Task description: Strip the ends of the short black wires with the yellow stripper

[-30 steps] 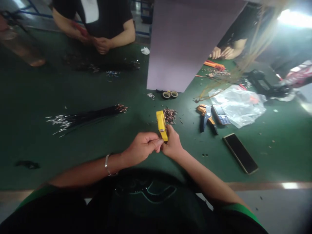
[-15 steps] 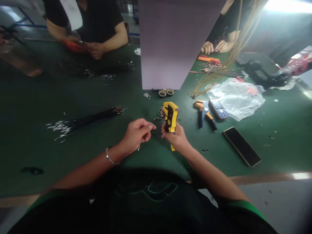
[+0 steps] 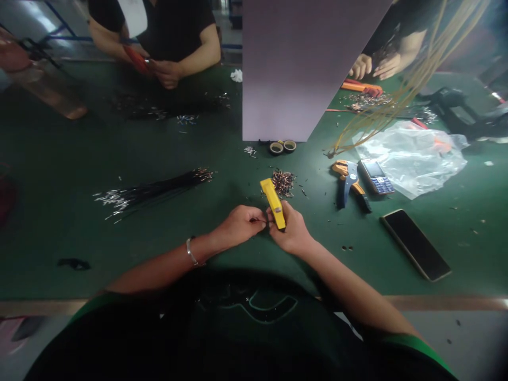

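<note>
Since the earlier frame, our left hand (image 3: 240,225) has come back in against the tool, and the yellow wire stripper (image 3: 273,202) has turned from showing its black-inlaid face to standing edge-on. It now sits over the green bench mat (image 3: 59,159) in front of us, grasped by our right hand (image 3: 291,231), which wraps its lower end. Our left hand is closed into a pinch, its fingertips (image 3: 262,223) at the stripper's side; something thin may lie between them, but it is too small for us to tell.

We judge the stripper light and stiff, a hard plastic body unlikely to flex. Its smooth shell could slip, so we would take hold around the handle, well back from the working end.

Just beyond it lies a heap of copper-tipped wire offcuts (image 3: 283,182), and to our left a bundle of black wires (image 3: 153,190). To the right are a blue-and-orange stripper (image 3: 349,182), a keypad phone (image 3: 375,176) and a smartphone (image 3: 415,244).
</note>
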The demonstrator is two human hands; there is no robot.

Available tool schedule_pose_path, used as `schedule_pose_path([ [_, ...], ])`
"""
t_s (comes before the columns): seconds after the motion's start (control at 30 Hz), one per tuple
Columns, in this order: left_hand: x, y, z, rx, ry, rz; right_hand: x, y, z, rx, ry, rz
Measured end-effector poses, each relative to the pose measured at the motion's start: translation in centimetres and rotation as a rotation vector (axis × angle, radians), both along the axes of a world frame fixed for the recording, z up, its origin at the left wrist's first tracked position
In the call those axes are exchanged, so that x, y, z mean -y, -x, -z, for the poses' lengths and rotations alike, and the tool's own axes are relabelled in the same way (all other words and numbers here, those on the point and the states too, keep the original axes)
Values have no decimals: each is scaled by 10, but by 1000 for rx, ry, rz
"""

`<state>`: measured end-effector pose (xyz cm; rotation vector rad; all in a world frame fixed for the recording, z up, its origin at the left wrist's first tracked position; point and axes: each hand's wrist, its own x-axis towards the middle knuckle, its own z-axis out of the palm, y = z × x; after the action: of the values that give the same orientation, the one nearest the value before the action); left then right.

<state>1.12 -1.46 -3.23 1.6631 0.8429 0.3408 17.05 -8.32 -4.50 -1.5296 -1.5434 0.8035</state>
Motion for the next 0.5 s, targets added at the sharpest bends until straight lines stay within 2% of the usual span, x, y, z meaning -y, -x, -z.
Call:
schedule_pose_path([
  [0.2,12,-2,0,-14,-113,-96,0,2,10,197,-190,-62],
  [0.37,15,-4,3,19,-194,-101,-2,4,7,258,-227,-48],
  [0.5,13,-3,1,82,-172,-72,-2,5,5,254,-200,10],
])
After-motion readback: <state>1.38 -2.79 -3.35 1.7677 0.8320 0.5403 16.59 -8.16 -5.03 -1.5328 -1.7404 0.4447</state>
